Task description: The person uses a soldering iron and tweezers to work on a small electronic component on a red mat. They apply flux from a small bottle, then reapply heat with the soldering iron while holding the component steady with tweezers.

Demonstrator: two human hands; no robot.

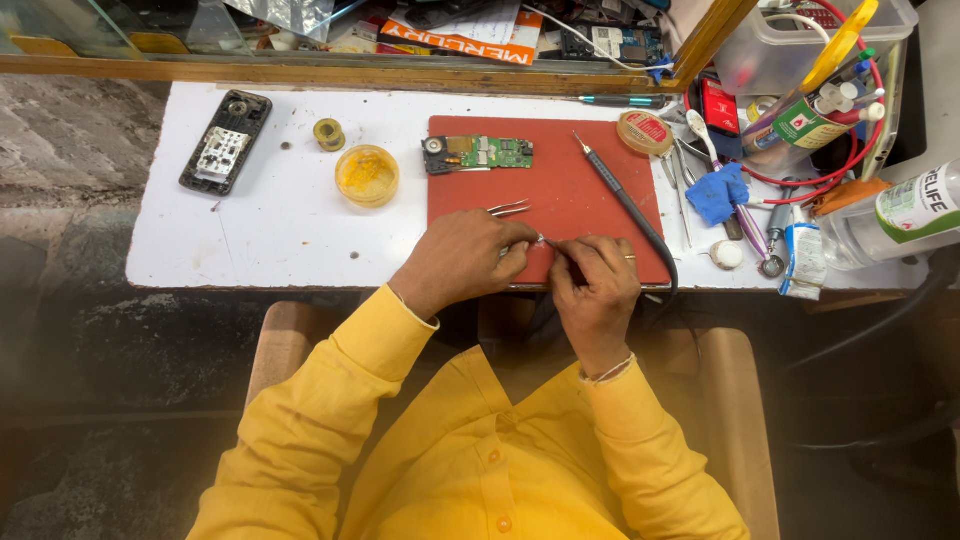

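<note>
Hands (460, 258) (595, 285) pinching tiny part (541, 240)

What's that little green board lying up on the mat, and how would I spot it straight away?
Find the red rectangular mat on the white worktop. Near its top left corner lies a small green circuit board, beyond the left hand and right hand. It is the only flat green thing there, unlike the round yellow tub beside the mat.
</note>
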